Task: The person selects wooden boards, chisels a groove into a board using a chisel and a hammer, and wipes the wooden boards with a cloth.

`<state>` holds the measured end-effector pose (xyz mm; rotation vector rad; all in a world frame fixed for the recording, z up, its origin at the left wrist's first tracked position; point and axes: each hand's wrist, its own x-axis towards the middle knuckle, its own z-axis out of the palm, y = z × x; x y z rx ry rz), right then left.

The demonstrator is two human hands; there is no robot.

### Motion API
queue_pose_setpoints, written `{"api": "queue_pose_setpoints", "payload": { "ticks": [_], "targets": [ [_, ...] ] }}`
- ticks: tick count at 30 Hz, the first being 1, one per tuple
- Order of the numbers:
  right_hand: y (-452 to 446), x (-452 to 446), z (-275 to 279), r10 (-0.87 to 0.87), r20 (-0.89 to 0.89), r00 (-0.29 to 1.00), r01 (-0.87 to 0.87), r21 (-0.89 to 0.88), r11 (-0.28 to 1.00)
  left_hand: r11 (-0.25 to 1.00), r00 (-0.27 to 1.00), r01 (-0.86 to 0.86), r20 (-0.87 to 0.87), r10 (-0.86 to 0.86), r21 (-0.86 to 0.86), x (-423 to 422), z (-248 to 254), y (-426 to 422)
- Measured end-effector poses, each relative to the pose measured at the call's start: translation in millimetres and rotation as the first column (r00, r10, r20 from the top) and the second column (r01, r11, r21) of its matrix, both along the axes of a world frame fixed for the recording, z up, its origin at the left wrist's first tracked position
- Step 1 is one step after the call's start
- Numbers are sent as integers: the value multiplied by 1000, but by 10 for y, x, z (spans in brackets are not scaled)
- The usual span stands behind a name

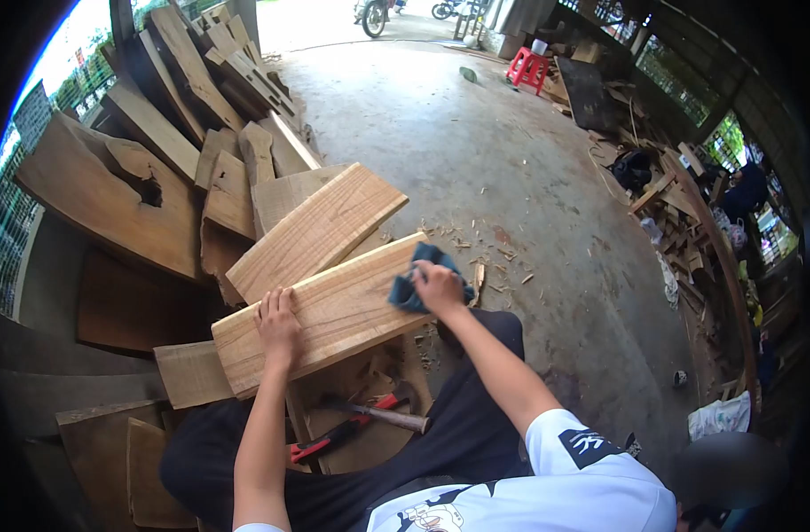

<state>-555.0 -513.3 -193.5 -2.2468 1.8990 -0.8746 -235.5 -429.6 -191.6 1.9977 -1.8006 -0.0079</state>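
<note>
A long pale wooden board (334, 306) lies slanted in front of me, above my lap. My left hand (279, 328) rests on the board's left part, fingers stretched out over its face. In my right hand (440, 288) is a bunched dark blue cloth (409, 288), pressed against the board's right end. Behind it a second pale board (321, 235) leans at an angle. Below the board, between my legs, lie a tool with a red-and-black handle (338, 437) and a tool with a brown wooden handle (401, 418); their heads are hard to make out.
Many wooden slabs (112, 199) lean and stack along the left side. Wood chips (463, 239) litter the concrete floor (547, 293). A red stool (527, 71) stands at the back right. Scrap wood (680, 222) is heaped along the right wall, and a motorcycle (374, 18) is outside.
</note>
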Motion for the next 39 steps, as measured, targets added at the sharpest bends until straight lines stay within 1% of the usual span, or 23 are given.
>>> {"api": "queue_pose_setpoints", "payload": {
  "ticks": [1, 3, 4, 7, 9, 13, 15, 17, 20, 21, 22, 23, 26, 27, 28, 30, 31, 33, 35, 36, 37, 38, 39],
  "targets": [
    [-39, -233, 88, -93, -28, 995, 94, 51, 994, 1000, 1000, 1, 0, -1, -1, -3, 14, 2],
    [-156, -380, -20, -100, 18, 995, 100, -9, 995, 1000, 1000, 4, -4, -4, -4, -5, 40, 19],
    [-118, -235, 36, -158, -63, 985, 163, 81, 983, 1000, 1000, 16, -3, -16, -7, 17, 40, 27],
    [81, 428, 42, -169, 35, 985, 166, 81, 983, 1000, 1000, -1, -10, 1, 12, -26, 51, 14],
    [272, 886, 131, -61, 88, 994, 44, 180, 983, 1000, 1000, 14, 11, -15, 8, -42, 42, 12],
    [651, 1474, 49, 290, 111, 951, -291, -5, 957, 1000, 1000, 7, 20, -7, -3, 6, -4, 5],
    [638, 1413, 73, 353, 126, 927, -350, -47, 936, 1000, 1000, 0, 30, 1, -7, 50, -71, -3],
    [461, 1156, 36, 366, 42, 930, -365, -32, 930, 1000, 999, 11, 47, -11, -9, 46, -35, 16],
    [-7, 480, 96, 99, 57, 993, -100, 11, 995, 1000, 1000, -10, 16, 10, -11, 40, -78, -5],
    [-211, 261, 30, 23, 75, 997, -20, -33, 999, 1000, 1000, -14, -1, 14, -8, 23, -51, -1],
    [-352, 118, 51, -67, 49, 997, 67, 10, 998, 1000, 1000, -27, -2, 27, -5, 12, -42, -2],
    [-500, 90, -30, -122, 109, 986, 124, -6, 992, 1000, 1000, -30, 3, 30, -7, -1, -40, 4],
    [-502, 637, -32, -317, 83, 945, 314, 44, 948, 999, 999, -39, 21, 39, -9, -10, -72, 9],
    [-358, 933, 61, -273, 86, 958, 267, 79, 960, 999, 999, -42, 15, 42, -10, -19, -87, 12],
    [-217, 1219, 27, -141, 54, 989, 138, 56, 989, 999, 999, -48, 13, 48, -13, -2, -87, -9],
    [191, 1658, 38, 199, 103, 975, -208, 79, 975, 999, 999, -41, 30, 41, -1, 46, -112, 1],
    [323, 1731, 15, 343, 107, 933, -348, 27, 937, 1000, 1000, -21, 16, 21, -12, 73, -121, -20],
    [400, 1595, 49, 509, 107, 854, -512, -4, 859, 999, 999, 23, 36, -22, -42, 94, -122, -8],
    [253, 1193, 93, 647, 18, 762, -646, -32, 763, 998, 999, 32, 33, -31, -47, 94, -124, -34],
    [77, 945, 93, 626, 13, 780, -624, -69, 778, 998, 999, 37, 35, -35, -47, 97, -130, -24],
    [-150, 710, 47, 522, 46, 852, -512, -136, 848, 998, 999, 32, 28, -31, -46, 86, -105, -16],
    [-287, 503, 119, 271, 54, 961, -268, -59, 962, 998, 999, 29, 19, -28, -49, 64, -62, -13],
    [-510, 315, 2, 86, 105, 991, -84, -26, 996, 998, 1000, 23, 12, -22, -51, 43, -38, -15]
  ]
}}
